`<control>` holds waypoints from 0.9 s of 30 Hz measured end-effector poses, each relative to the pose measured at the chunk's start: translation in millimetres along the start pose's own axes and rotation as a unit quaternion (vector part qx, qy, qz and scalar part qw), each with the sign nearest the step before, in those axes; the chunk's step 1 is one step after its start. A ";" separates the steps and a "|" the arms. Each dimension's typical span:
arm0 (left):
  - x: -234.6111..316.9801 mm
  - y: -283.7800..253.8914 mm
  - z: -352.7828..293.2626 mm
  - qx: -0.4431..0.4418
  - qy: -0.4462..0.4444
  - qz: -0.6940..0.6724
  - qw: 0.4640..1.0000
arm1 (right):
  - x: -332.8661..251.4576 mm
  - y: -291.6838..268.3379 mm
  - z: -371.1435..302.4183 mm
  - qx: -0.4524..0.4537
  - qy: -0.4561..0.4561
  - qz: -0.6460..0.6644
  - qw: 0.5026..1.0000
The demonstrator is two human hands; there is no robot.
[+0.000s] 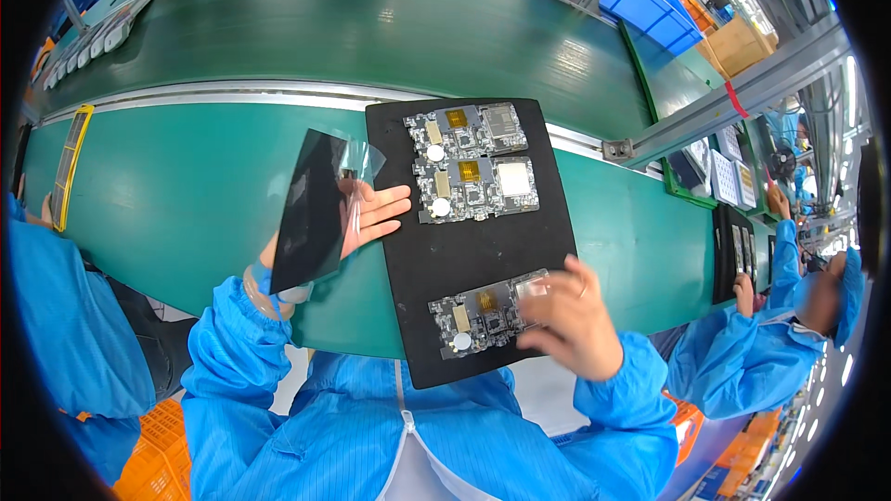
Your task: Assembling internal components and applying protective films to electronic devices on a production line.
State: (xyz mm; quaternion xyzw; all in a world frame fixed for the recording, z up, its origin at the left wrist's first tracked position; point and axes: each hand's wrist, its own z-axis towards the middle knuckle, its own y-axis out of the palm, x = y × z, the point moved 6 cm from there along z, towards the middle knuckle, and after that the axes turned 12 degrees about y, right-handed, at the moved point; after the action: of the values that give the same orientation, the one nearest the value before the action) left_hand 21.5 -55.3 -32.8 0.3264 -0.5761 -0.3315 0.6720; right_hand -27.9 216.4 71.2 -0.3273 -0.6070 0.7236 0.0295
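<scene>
My left hand (379, 213) holds a black sheet (308, 209) with a clear film (365, 160) along its edge, tilted up left of a black pad (492, 250). Its fingers reach out past the film to the pad's left edge. Two circuit boards, a far one (464, 132) and a middle one (476, 190), lie close together on the upper part of the pad. A third circuit board (475, 317) rests lower down, slightly tilted. Over its right end is my right hand (577, 320), fingers apart and a little blurred; whether they touch the board I cannot tell.
The pad lies on a green bench (176, 176), overhanging its near edge. Behind a metal rail runs a wide green belt (371, 28). A yellow-framed strip (71, 167) lies at left. Blue bins (650, 5) stand far right. Co-workers in blue sit on both sides.
</scene>
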 end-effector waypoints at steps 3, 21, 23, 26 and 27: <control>-4.0 10.7 2.5 0.031 0.004 0.025 0.999 | 28.1 -7.9 46.3 0.106 0.042 -0.025 0.993; 58.5 33.6 -20.7 0.104 0.015 0.180 0.978 | 80.5 -24.6 -53.5 -0.095 0.220 0.261 0.935; 76.2 25.8 -3.7 0.093 0.048 0.161 0.981 | 58.0 -7.2 -92.1 -0.257 0.132 0.346 0.893; 85.2 5.0 35.4 0.088 0.049 0.152 0.983 | 34.5 68.6 -125.5 -0.345 0.180 0.398 0.831; 87.1 -4.4 49.0 0.100 0.062 0.191 0.974 | 21.2 98.1 -123.0 -0.301 0.227 0.437 0.817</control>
State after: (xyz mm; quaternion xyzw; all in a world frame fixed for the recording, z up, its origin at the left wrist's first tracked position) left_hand -17.2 -132.2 18.2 0.2960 -0.6155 -0.1166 0.7211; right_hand 52.9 305.7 -32.2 -0.7056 -0.5641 0.3466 -0.2527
